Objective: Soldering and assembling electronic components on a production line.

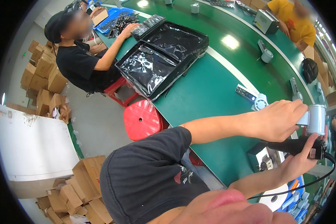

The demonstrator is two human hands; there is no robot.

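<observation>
My left hand is closed on a flat light blue piece beside a light blue cylindrical housing at the far right. My right hand is wrapped round a black corded power tool, which looks like an electric screwdriver. One finger of that hand reaches up to the lower end of the housing. The tool's tip lies under my left hand, and I cannot tell what it touches. Just beyond my left hand, a light blue round part with an attached circuit strip lies on the green table.
A box with black shiny wrapping stands on the table. Several similar light blue parts sit on the green conveyor. A red stool is at the table's edge. Co-workers sit at left and far right. A black cord hangs near my right arm.
</observation>
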